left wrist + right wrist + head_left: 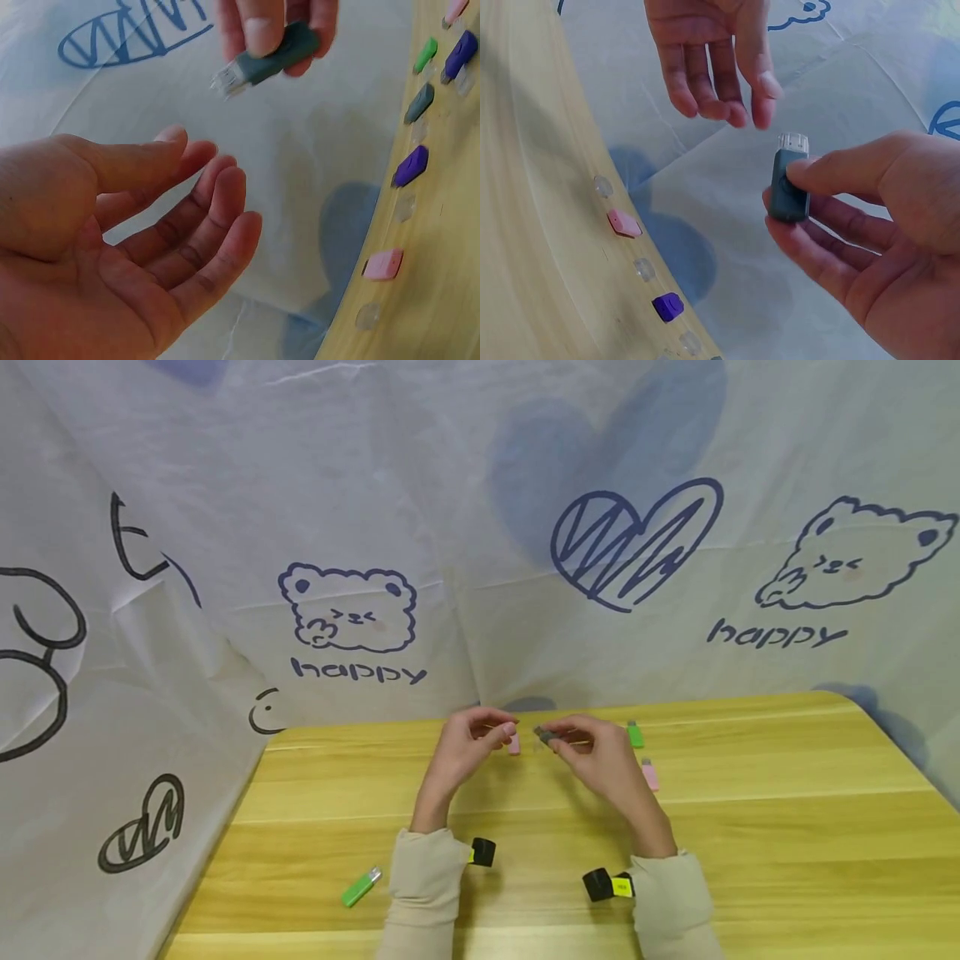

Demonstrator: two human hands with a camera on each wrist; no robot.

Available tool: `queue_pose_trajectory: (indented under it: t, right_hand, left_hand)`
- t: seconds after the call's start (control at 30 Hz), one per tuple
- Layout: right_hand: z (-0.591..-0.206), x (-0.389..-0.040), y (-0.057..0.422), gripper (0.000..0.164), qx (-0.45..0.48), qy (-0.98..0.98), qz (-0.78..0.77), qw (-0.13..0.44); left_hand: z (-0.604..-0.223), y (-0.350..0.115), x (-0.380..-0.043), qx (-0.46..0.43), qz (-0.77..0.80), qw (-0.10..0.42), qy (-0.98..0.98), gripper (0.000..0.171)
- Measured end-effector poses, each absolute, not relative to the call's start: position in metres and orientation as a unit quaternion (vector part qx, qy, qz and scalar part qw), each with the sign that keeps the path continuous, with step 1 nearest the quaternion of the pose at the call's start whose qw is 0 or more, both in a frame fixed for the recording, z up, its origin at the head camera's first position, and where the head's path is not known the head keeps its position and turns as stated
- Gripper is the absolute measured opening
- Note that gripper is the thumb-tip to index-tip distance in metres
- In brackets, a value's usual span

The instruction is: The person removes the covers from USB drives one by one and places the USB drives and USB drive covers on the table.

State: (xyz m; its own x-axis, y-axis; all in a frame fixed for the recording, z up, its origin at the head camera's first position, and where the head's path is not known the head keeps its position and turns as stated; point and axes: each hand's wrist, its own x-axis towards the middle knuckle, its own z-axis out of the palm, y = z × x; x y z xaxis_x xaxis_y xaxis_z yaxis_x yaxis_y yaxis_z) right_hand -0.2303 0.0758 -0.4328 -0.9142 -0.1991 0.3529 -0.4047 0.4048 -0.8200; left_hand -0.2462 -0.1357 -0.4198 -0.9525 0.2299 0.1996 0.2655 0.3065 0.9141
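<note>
My right hand [600,756] pinches a dark teal USB flash drive [789,191] between thumb and fingers. In the right wrist view the drive stands nearly upright, its clear or silvery plug end at the top. My left hand [142,232] holds nothing. Its fingers are loosely bent, with the palm partly turned up. The left fingertips are close to the drive but apart from it. In the left wrist view the drive [281,56] is above and to the right of them. Past the hands, a pink flash drive [513,744] lies on the table.
Along the table's far edge lie several flash drives, among them a purple one [410,166] and a green one [635,734], with small clear pieces [367,316] beside them. Another green drive [362,887] lies at front left. A printed white cloth [465,527] hangs behind.
</note>
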Motion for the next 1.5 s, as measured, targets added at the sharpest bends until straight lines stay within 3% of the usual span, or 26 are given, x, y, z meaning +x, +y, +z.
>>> queue_pose_trajectory:
  t: [0.27, 0.6, 1.07, 1.33, 1.5]
  right_hand:
    - [-0.430, -0.227, 0.075, 0.017, 0.181, -0.821, 0.535, 0.086]
    - [-0.429, -0.228, 0.069, 0.015, 0.182, -0.820, 0.536, 0.082]
    - [-0.427, -0.227, 0.067, 0.016, 0.200, -0.816, 0.538, 0.069]
    - [-0.428, -0.227, 0.069, 0.016, 0.203, -0.810, 0.546, 0.066]
    - [-0.429, -0.227, 0.071, 0.016, 0.191, -0.809, 0.552, 0.065]
  left_hand:
    - [-0.415, -0.124, -0.243, -0.172, -0.599, -0.017, -0.782, 0.021]
    - [-0.420, -0.119, -0.246, -0.166, -0.589, 0.009, -0.791, 0.010]
    - [-0.422, -0.122, -0.243, -0.143, -0.616, 0.018, -0.774, 0.013]
    - [-0.398, -0.117, -0.229, -0.138, -0.613, 0.023, -0.777, 0.013]
    - [-0.408, -0.117, -0.235, -0.132, -0.640, 0.025, -0.757, 0.014]
